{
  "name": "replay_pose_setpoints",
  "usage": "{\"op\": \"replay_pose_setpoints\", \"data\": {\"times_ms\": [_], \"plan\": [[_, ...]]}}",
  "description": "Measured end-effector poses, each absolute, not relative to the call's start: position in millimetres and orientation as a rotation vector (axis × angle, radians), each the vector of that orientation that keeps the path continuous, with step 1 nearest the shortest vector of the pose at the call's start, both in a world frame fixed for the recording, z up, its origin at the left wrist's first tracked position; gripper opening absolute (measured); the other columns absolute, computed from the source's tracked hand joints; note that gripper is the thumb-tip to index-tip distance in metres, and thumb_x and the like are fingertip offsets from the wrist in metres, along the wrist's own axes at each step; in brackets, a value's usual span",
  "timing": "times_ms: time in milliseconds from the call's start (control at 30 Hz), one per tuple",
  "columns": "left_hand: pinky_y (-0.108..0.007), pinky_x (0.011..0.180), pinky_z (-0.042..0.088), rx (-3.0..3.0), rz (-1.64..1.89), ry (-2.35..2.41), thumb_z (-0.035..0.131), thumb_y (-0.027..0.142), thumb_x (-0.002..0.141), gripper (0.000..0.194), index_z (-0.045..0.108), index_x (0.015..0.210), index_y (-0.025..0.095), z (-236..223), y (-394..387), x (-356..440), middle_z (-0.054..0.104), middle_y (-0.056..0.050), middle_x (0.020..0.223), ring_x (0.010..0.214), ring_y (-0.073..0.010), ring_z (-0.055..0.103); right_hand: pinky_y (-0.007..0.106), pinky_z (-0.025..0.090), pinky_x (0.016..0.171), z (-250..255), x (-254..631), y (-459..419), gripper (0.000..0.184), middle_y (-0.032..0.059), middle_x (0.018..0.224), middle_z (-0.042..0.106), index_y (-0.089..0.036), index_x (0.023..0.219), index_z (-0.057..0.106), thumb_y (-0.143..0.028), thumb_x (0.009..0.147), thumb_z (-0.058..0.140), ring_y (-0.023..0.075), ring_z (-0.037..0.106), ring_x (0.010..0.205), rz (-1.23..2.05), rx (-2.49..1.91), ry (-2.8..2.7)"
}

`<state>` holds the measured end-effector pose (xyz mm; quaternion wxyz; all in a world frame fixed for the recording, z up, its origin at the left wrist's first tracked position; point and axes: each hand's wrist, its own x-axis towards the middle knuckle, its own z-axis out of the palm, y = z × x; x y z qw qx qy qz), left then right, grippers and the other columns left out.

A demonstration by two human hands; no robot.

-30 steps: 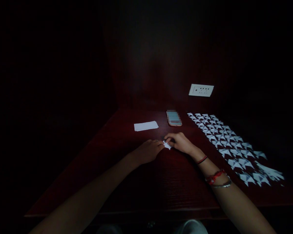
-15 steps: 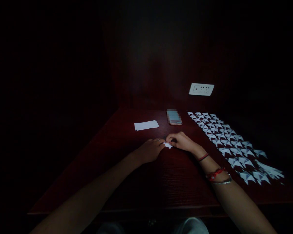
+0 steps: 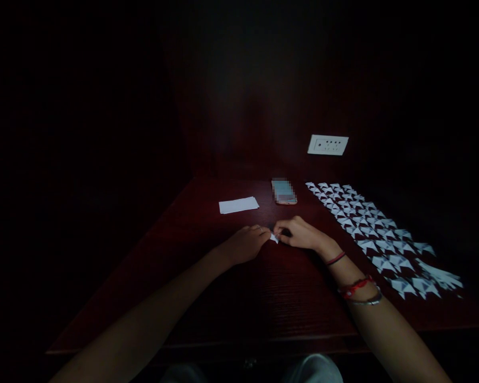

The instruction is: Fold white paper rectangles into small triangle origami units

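Note:
Between my two hands, low over the dark red table, is a small white folded paper star (image 3: 274, 238), mostly covered by fingers. My left hand (image 3: 248, 243) comes in from the left and pinches the star's left side; a ring shows on one finger. My right hand (image 3: 298, 233) bends its fingers onto the star's right side, thumb and fingertips pressed together. Red and dark bands and a silver bangle circle the right wrist and forearm. Exactly which fold the fingertips press is too small to make out.
Rows of white folded paper stars (image 3: 363, 215) cover the table's right side, with a bunch of white paper strips (image 3: 439, 274) near them. Behind my hands lie a white paper stack (image 3: 238, 205) and a phone (image 3: 284, 192). A socket plate (image 3: 328, 144) is on the wall.
Less of the paper star shows now, as my right fingers have come further over it. Both hands otherwise stay in nearly the same spot.

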<state>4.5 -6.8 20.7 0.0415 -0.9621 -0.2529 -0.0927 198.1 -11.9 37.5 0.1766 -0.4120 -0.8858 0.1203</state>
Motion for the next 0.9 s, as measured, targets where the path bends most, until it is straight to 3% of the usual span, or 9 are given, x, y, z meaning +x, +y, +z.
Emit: {"op": "replay_pose_setpoints", "data": {"times_ms": [300, 533, 900], "plan": [[-0.029, 0.079, 0.032, -2.941, -0.261, -0.799, 0.03, 0.012, 0.082, 0.032, 0.036, 0.113, 0.018, 21.0, -5.5, 3.8, 0.044, -0.003, 0.114, 0.1, -0.0154, 0.04, 0.018, 0.038, 0.058, 36.5, 200.7, -10.6, 0.018, 0.0002, 0.071, 0.06, -0.014, 0.079, 0.056, -0.01, 0.068, 0.043, 0.0077, 0.053, 0.061, 0.453, -1.16, -2.457], [-0.029, 0.078, 0.033, -2.916, -0.291, -0.771, 0.031, 0.013, 0.082, 0.033, 0.038, 0.113, 0.02, 18.4, -4.2, 4.0, 0.043, -0.002, 0.115, 0.099, -0.0159, 0.041, 0.022, 0.038, 0.068, 37.2, 203.6, -8.6, 0.024, 0.0019, 0.077, 0.06, -0.017, 0.083, 0.062, -0.01, 0.07, 0.044, 0.0105, 0.052, 0.07, 0.271, -1.113, -2.536], [-0.031, 0.075, 0.034, -2.869, -0.281, -0.83, 0.03, 0.014, 0.083, 0.031, 0.039, 0.112, 0.019, 20.0, -9.5, 9.4, 0.044, -0.003, 0.114, 0.098, -0.0176, 0.042, 0.021, 0.037, 0.064, 37.3, 204.7, -10.4, 0.023, 0.0027, 0.073, 0.061, -0.017, 0.076, 0.066, -0.011, 0.066, 0.047, 0.0113, 0.053, 0.066, 0.285, -1.245, -2.613]]}}
